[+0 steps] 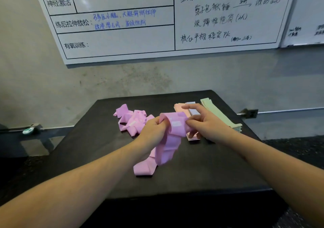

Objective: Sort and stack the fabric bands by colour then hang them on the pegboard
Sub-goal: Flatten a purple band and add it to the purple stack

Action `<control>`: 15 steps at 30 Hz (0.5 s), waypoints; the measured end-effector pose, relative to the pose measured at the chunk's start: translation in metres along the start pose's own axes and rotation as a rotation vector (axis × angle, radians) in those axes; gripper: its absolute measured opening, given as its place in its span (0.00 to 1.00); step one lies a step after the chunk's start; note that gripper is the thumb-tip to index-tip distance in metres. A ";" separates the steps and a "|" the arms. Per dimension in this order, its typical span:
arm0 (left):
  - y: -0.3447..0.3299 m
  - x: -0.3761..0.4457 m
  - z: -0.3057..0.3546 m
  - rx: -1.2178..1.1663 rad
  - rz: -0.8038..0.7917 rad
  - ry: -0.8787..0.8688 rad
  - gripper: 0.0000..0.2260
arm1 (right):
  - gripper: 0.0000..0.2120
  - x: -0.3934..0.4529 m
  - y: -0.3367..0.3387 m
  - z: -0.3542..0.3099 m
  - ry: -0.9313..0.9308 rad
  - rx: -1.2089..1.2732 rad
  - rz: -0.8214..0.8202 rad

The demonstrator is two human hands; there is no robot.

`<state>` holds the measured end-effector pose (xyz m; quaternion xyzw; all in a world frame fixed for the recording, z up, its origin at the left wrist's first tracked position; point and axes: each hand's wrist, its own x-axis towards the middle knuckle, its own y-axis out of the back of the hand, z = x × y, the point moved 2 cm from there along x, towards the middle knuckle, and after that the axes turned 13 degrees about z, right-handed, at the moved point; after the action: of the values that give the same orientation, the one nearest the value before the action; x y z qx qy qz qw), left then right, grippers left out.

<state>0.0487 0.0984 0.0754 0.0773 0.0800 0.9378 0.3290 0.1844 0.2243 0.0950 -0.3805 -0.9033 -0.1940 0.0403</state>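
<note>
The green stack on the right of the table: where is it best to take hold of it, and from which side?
Probably at the near end of the green stack, coming from the front: it lies flat, and that end is free at the table edge.

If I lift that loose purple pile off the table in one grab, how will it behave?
Probably floppy: the purple band held by the left hand and right hand droops and folds. The purple pile looks tangled, so bands would likely trail out. It seems light and unlikely to roll.

Two bare forearms – no sleeves, rings or watch – left hand (154, 129), right hand (208, 122)
</note>
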 end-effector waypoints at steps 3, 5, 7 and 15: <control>0.003 -0.017 0.009 -0.028 0.022 0.025 0.13 | 0.13 -0.023 0.004 -0.013 0.033 0.005 0.077; 0.005 -0.026 0.014 -0.024 0.025 0.026 0.12 | 0.06 -0.036 0.006 -0.018 0.079 0.007 0.115; 0.008 -0.033 0.018 -0.019 0.025 0.021 0.10 | 0.10 -0.047 0.007 -0.022 0.112 -0.058 0.114; 0.008 -0.059 0.022 -0.062 0.019 0.082 0.11 | 0.03 -0.060 0.006 -0.040 0.325 -0.208 0.193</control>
<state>0.0936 0.0570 0.0935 0.0293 0.0634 0.9453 0.3187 0.2285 0.1724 0.1207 -0.4312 -0.8192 -0.3403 0.1646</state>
